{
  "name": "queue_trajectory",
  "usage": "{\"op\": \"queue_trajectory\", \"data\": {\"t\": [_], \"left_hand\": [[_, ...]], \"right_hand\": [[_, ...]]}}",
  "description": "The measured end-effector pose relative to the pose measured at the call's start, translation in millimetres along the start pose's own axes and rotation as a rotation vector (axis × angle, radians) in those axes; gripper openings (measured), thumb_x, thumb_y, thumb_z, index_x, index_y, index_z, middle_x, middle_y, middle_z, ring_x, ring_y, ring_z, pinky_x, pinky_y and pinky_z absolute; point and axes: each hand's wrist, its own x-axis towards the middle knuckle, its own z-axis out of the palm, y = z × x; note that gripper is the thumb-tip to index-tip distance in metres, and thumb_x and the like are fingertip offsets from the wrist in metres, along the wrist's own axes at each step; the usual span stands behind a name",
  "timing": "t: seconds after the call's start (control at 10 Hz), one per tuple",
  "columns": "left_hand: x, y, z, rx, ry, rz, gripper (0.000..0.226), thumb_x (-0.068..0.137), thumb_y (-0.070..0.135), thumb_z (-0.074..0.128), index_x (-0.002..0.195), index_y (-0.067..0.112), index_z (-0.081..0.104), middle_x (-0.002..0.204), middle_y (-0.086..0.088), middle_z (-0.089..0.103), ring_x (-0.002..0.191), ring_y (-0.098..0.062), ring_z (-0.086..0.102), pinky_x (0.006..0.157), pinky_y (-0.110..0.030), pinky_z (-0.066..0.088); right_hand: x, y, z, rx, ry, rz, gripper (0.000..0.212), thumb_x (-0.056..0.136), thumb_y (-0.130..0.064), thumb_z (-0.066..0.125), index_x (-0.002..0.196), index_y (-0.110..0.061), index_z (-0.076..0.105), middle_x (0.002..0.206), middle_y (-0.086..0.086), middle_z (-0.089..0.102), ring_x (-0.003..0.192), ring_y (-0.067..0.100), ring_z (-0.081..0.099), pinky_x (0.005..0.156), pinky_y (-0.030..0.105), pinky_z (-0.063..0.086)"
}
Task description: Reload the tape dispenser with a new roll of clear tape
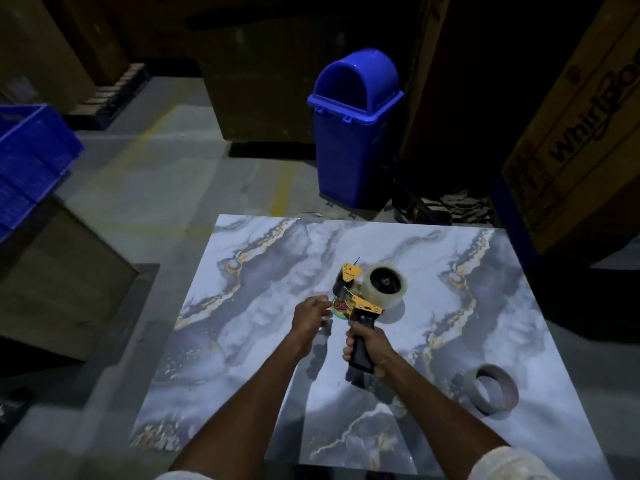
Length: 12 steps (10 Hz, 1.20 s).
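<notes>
Now, head view, the only one:

Place: a dim store room, with a marble-look table point(450, 323) under both arms.

Right hand point(369, 344): wrapped tight round the black handle of the dispenser point(360, 306), holding it up off the table with its head pointing away.

New roll point(384, 285): clear tape, already sitting on the dispenser's wheel, on the right side of the yellow frame.

Left hand point(311, 318): fingers bunched close by the front of the dispenser, near a small bright thing that is too blurry to name. It looks like a pinch on the loose tape end, but clear tape hardly shows, so I cannot tell for sure.

Old core point(493, 388): an empty grey ring lying on the table, well apart to the right.

Bin point(353, 133): blue, on the floor past the far edge of the table.

Step, my guess: the roll is on, and the tape end is being pulled through the front.

What could go wrong:
- Tape end: it may snap back and stick to the roll if the pinch slips, and it is hard to find again in this low light.
- Sticky side: it may fold and stick to itself or to the fingers if pulled crooked.
- Blade: the teeth at the front are close to the left fingers and could nick them.
- Roll: it may slide off the wheel if not pushed all the way on.
</notes>
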Motion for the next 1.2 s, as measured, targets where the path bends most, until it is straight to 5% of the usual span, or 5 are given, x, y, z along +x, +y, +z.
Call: {"op": "queue_trajectory", "data": {"t": [0.2, 0.5, 0.8, 1.0, 1.2], "left_hand": [[12, -7, -18, 0.17, 0.025, 0.03, 0.023, 0.093, 0.008, 0.065, 0.116, 0.007, 0.071, 0.098, -0.016, 0.074, 0.068, -0.019, 0.063, 0.047, -0.019, 0.045], [18, -21, -29, 0.296, -0.012, 0.035, 0.025, 0.091, 0.006, 0.063, 0.113, 0.012, 0.074, 0.095, -0.011, 0.074, 0.071, -0.02, 0.065, 0.058, -0.025, 0.047], [6, -30, -36, 0.375, -0.024, 0.06, 0.03, 0.09, 0.003, 0.06, 0.116, 0.011, 0.073, 0.108, -0.011, 0.073, 0.086, -0.022, 0.066, 0.071, -0.034, 0.053], [-17, -24, -49, 0.599, 0.0, 0.21, 0.033, 0.093, 0.009, 0.065, 0.126, 0.01, 0.07, 0.124, -0.008, 0.07, 0.113, -0.025, 0.066, 0.099, -0.039, 0.054], [-54, -25, -55, 0.865, 0.02, 0.293, 0.035, 0.092, 0.012, 0.066, 0.126, 0.005, 0.069, 0.128, -0.013, 0.07, 0.118, -0.028, 0.065, 0.097, -0.032, 0.05]], "right_hand": [[12, 20, 15, -0.072, 0.069, -0.019, 0.011, 0.078, 0.003, 0.063, 0.07, 0.001, 0.056, 0.061, 0.019, 0.052, 0.05, 0.027, 0.052, 0.051, 0.035, 0.046], [18, 30, 15, -0.216, 0.075, 0.019, 0.013, 0.072, -0.006, 0.069, 0.077, 0.0, 0.059, 0.068, 0.021, 0.054, 0.052, 0.028, 0.053, 0.055, 0.038, 0.049], [32, 19, 8, -1.138, 0.117, -0.07, 0.058, 0.06, -0.07, 0.055, 0.085, -0.022, 0.077, 0.089, -0.002, 0.078, 0.084, 0.016, 0.072, 0.085, 0.04, 0.059], [3, 9, 22, -1.468, 0.153, -0.145, 0.074, 0.071, -0.085, 0.048, 0.107, -0.024, 0.072, 0.111, 0.006, 0.072, 0.1, 0.024, 0.067, 0.081, 0.034, 0.048], [-30, 24, -2, -1.567, 0.366, -0.514, 0.072, 0.09, -0.079, 0.029, 0.085, -0.014, 0.06, 0.087, 0.008, 0.071, 0.087, 0.028, 0.07, 0.072, 0.034, 0.049]]}}
